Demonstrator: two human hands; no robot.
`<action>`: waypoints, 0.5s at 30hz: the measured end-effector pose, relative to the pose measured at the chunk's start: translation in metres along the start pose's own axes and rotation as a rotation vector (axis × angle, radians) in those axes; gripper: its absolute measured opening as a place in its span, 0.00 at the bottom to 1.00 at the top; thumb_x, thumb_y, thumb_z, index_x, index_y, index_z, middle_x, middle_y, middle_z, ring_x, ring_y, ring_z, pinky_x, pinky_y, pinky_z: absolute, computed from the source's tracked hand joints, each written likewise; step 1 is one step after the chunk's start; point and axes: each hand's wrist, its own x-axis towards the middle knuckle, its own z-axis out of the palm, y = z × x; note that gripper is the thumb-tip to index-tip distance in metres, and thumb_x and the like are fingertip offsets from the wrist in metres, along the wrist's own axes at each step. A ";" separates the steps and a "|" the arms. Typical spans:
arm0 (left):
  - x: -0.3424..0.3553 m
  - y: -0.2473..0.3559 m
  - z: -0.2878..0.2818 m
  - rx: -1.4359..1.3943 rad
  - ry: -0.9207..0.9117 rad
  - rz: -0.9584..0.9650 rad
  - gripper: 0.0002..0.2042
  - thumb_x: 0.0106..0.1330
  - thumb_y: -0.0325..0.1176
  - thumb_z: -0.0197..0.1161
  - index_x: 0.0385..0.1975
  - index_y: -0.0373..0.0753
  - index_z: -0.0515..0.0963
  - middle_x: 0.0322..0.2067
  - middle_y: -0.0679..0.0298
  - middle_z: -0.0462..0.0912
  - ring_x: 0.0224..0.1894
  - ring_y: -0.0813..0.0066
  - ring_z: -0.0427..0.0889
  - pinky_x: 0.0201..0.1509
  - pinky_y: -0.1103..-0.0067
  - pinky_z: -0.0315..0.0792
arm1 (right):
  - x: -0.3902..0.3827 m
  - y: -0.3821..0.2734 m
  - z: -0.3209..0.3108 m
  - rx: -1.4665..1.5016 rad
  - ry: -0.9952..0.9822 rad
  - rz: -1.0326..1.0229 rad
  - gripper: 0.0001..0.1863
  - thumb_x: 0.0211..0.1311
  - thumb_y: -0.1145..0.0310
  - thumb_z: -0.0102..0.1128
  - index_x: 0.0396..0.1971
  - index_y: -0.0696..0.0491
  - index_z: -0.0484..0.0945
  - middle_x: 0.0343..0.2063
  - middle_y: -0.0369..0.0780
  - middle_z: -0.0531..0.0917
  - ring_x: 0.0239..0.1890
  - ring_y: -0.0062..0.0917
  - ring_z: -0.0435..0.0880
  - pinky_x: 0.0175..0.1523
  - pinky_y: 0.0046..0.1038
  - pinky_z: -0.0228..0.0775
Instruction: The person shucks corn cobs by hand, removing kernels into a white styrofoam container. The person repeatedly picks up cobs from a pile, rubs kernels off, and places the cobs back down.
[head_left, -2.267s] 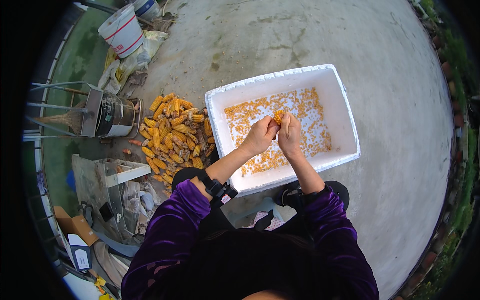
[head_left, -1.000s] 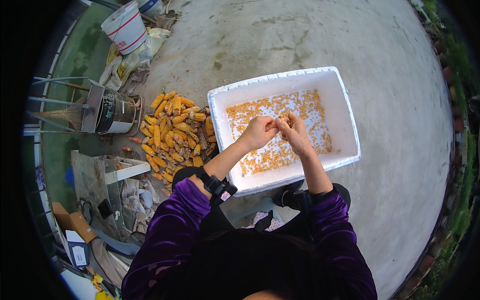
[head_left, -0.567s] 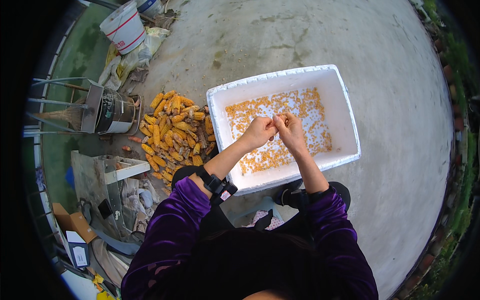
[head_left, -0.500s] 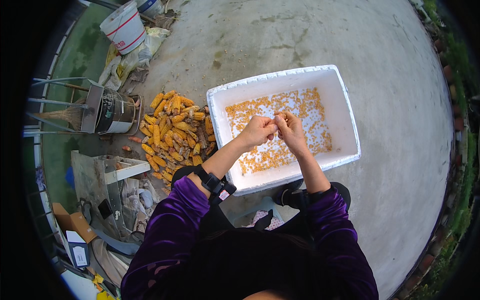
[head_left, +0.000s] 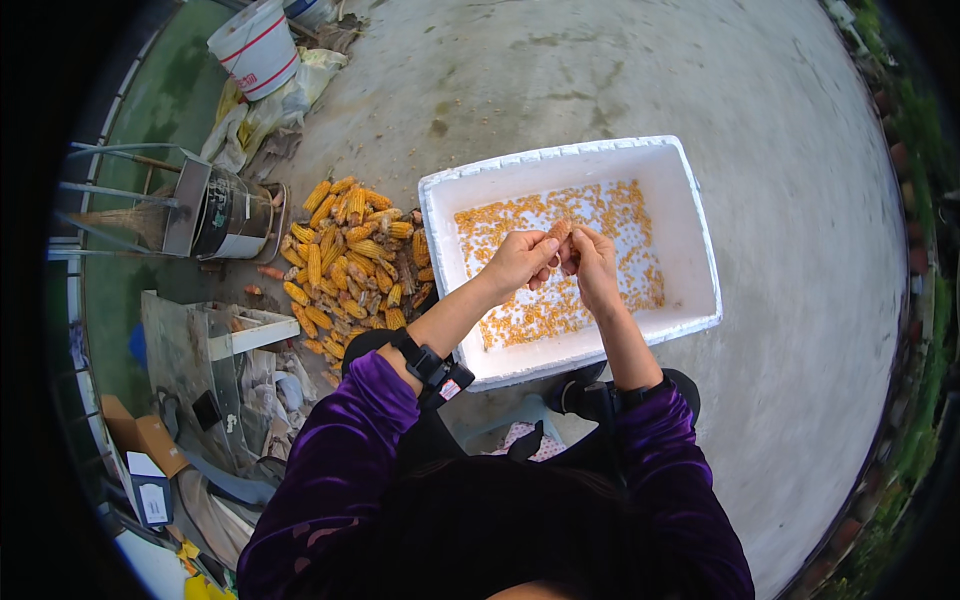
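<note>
Corn cob (head_left: 562, 230), reddish at its upper end, is between my two hands, over the white foam box (head_left: 672, 200). My left hand (head_left: 522, 260) has its fingers closed around it from 8 o'clock; my right hand (head_left: 594, 264) has curled fingers against its 4 o'clock side, but I cannot tell if they grip. Yellow kernels (head_left: 541, 320) lie scattered on the box bottom. At 9 o'clock from the box, a pile of corn ears (head_left: 345, 262) is on the floor (head_left: 800, 300); at 10 o'clock is a white bucket (head_left: 255, 50).
</note>
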 end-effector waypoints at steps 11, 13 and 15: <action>-0.010 0.003 0.009 0.873 0.330 0.632 0.09 0.52 0.28 0.67 0.29 0.33 0.74 0.29 0.56 0.75 0.31 0.59 0.76 0.35 0.71 0.70 | 0.003 0.003 0.004 -0.210 0.149 -0.129 0.08 0.62 0.66 0.57 0.26 0.54 0.76 0.20 0.31 0.75 0.23 0.11 0.70 0.29 0.16 0.60; -0.013 0.005 0.013 0.836 0.359 0.628 0.09 0.52 0.28 0.67 0.27 0.33 0.73 0.30 0.56 0.74 0.32 0.58 0.76 0.35 0.69 0.70 | 0.001 0.001 0.006 -0.138 0.225 -0.113 0.09 0.63 0.70 0.56 0.22 0.53 0.73 0.16 0.30 0.72 0.17 0.11 0.66 0.23 0.14 0.58; -0.012 0.003 0.014 0.973 0.336 0.656 0.09 0.52 0.29 0.66 0.27 0.33 0.73 0.30 0.55 0.73 0.32 0.57 0.76 0.35 0.68 0.70 | 0.001 0.000 0.001 -0.100 0.214 -0.139 0.10 0.63 0.70 0.54 0.21 0.53 0.72 0.16 0.31 0.73 0.16 0.11 0.66 0.22 0.15 0.58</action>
